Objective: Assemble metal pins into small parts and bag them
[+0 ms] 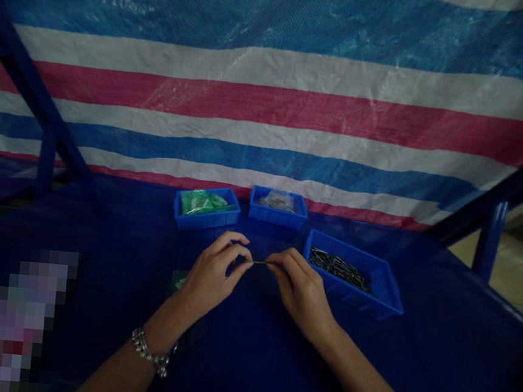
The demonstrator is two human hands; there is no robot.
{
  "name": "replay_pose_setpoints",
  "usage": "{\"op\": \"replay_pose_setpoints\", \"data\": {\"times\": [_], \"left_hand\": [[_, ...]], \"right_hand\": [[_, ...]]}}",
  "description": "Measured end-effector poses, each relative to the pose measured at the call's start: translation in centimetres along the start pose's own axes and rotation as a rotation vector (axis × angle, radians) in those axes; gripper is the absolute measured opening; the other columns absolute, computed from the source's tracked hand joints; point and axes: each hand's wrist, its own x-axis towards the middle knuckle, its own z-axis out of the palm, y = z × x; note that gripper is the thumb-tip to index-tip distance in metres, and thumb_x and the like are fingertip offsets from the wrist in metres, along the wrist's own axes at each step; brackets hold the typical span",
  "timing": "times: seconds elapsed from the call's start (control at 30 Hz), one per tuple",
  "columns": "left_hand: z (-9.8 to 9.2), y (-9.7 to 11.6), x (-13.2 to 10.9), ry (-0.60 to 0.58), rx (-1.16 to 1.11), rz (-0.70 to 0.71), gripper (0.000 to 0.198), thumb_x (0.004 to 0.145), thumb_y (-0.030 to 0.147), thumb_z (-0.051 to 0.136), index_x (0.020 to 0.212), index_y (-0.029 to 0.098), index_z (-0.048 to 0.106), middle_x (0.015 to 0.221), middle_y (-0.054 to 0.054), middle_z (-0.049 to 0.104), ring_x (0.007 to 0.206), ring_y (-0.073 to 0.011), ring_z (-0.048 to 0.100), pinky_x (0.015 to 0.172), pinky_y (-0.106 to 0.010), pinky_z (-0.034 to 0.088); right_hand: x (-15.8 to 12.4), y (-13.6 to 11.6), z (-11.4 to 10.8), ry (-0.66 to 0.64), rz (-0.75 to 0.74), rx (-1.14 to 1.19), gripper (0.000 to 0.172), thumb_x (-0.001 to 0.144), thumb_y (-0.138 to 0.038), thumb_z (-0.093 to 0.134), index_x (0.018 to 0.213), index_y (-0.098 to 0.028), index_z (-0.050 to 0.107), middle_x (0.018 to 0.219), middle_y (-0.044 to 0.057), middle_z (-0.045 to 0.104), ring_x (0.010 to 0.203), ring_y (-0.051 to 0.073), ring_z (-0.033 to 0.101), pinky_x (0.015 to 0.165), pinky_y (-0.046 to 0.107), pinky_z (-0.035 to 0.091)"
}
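My left hand pinches one end of a thin metal rod between thumb and index finger, its other fingers loosely curled. On the opposite end, the thumb and fingers of my right hand are closed. The rod lies level between both hands, above the blue table; its exact kind is too small to tell. Just right of my right hand stands a blue bin with many dark, thin rods lying loose in it. Partly hidden behind my left wrist is a small plastic packet.
Farther back are a blue bin with a green bag and another blue bin with a clear bag. A striped tarp hangs behind the table. Blue metal bars slant at both sides. A pixelated patch covers the lower left.
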Motion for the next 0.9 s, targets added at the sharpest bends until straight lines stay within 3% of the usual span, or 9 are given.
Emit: {"op": "replay_pose_setpoints", "data": {"times": [0.9], "left_hand": [[-0.11, 0.09, 0.07, 0.029, -0.013, 0.021, 0.007, 0.078, 0.016, 0.05, 0.079, 0.017, 0.057, 0.1, -0.005, 0.053, 0.065, -0.0086, 0.052, 0.066, -0.026, 0.047]], "right_hand": [[0.25, 0.06, -0.29, -0.039, 0.028, 0.029, 0.014, 0.086, -0.018, 0.039, 0.085, -0.018, 0.054, 0.075, 0.003, 0.054, 0.066, 0.013, 0.054, 0.061, 0.024, 0.044]]}}
